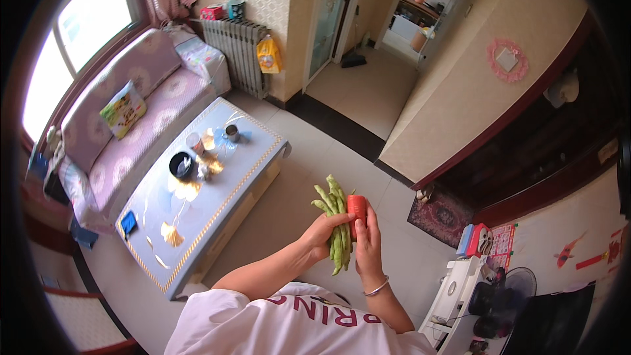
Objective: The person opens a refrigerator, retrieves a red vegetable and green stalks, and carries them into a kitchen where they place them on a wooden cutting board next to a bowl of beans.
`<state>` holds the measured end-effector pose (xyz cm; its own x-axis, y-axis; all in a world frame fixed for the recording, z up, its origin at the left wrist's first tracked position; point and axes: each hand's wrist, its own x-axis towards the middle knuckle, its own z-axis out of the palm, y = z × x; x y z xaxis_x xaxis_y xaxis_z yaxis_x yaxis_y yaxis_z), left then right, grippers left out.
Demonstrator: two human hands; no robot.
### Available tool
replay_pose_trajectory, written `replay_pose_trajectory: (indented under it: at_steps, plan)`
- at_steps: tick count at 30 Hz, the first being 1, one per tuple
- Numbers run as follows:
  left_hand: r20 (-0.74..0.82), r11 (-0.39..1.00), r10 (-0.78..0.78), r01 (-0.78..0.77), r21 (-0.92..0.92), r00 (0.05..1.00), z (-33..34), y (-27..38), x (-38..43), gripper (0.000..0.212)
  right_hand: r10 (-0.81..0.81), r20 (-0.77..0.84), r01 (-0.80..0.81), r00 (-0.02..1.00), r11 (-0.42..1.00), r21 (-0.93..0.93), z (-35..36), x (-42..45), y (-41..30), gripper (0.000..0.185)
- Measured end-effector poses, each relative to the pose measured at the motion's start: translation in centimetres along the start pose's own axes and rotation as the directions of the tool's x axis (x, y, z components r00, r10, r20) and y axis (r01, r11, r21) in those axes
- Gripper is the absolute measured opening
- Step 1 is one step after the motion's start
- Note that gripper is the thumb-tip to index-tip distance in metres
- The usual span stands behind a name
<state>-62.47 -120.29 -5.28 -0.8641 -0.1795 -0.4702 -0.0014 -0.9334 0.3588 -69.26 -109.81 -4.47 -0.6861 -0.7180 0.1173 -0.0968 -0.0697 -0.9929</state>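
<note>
In front of my chest, above the tiled floor, my left hand (pixel 323 236) is closed around a bunch of green beans (pixel 338 241). The long pods point away from me and stick out past both sides of the grip. Right beside them, my right hand (pixel 368 244) grips an orange-red carrot (pixel 357 203), its thick blunt end facing up. My left thumb reaches across the beans and touches the carrot. A silver bangle (pixel 377 287) circles my right wrist. The lower part of the carrot is hidden by my fingers.
To the left stands a coffee table (pixel 236 190) with cups, a black bowl (pixel 181 165) and a blue object (pixel 128 222). A sofa (pixel 148 130) lines the window. Ahead, a doorway opens past a dark threshold strip (pixel 340 121). On the right are a doormat (pixel 441 214), a white cabinet (pixel 451 296) and a fan (pixel 522 283).
</note>
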Motion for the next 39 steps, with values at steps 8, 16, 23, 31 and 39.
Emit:
replay_pose_trajectory:
  at_steps: [8,16,23,31,39]
  plan:
    - [0.081,0.986,-0.163,0.164,-0.003,0.983,2.6,8.1,13.9,0.03,0.085,-0.217,-0.064,0.972,0.993,0.102,-1.9,14.0,2.0,0.049]
    - [0.031,0.989,-0.145,0.144,0.04,0.989,6.5,16.9,30.1,0.037,0.135,-0.143,-0.063,0.981,0.905,0.42,-7.5,32.4,7.3,0.051]
    - [-0.044,0.997,-0.069,0.068,-0.02,0.997,8.8,26.5,42.2,0.04,0.142,0.001,-0.131,0.99,0.915,0.381,-10.0,49.2,7.3,0.051]
    - [-0.094,0.995,-0.01,0.0,-0.102,0.995,9.5,36.9,57.7,0.04,0.197,0.0,-0.174,0.98,0.867,0.468,-12.2,66.7,12.6,0.048]
    - [-0.039,0.98,-0.116,0.108,-0.168,0.993,12.7,51.5,74.9,0.036,0.36,-0.096,-0.238,0.928,0.771,0.59,-14.2,88.7,17.2,0.043]
